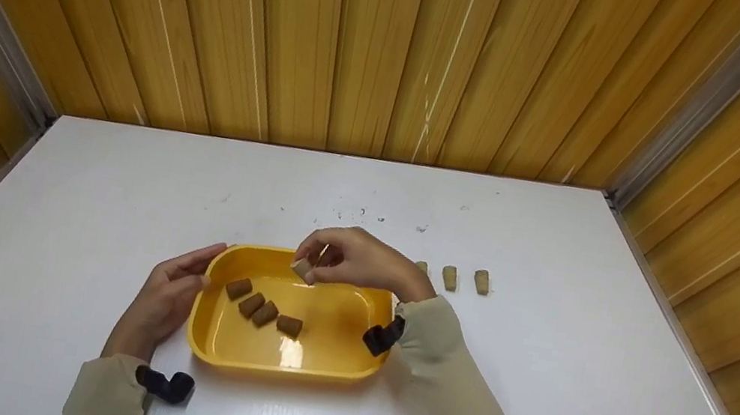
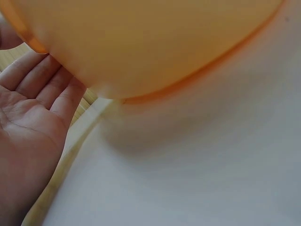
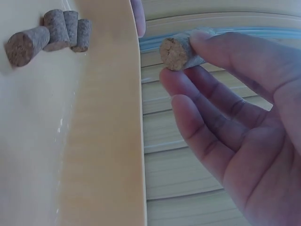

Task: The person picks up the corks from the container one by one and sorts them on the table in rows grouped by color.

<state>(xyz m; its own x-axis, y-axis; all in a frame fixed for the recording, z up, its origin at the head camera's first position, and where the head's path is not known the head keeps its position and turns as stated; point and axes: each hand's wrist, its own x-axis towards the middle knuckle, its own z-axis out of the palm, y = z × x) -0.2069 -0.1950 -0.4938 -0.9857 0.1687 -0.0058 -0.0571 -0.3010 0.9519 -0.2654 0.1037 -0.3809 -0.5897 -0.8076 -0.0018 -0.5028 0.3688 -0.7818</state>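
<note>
A yellow plastic tray [image 1: 280, 372] sits on the white table, with several brown corks [image 1: 289, 326] lying on its floor toward the left. My left hand [image 1: 167, 297] grips the tray's left end, thumb over the rim and fingers along the outer wall; the left wrist view shows those fingers [image 2: 42, 80] against the side. Over the tray's far rim, my right hand [image 1: 357, 258] pinches a single cork [image 3: 176, 52] between thumb and fingertips. In the right wrist view its crumbly end face points toward the tray wall.
Three more corks, among them the rightmost cork [image 1: 482, 282], stand in a row right of the tray, the nearest one partly hidden by my right wrist. Yellow wood-look panels [image 1: 368, 47] close off the table's back and sides. Small dark marks dot the tabletop [image 1: 494, 412].
</note>
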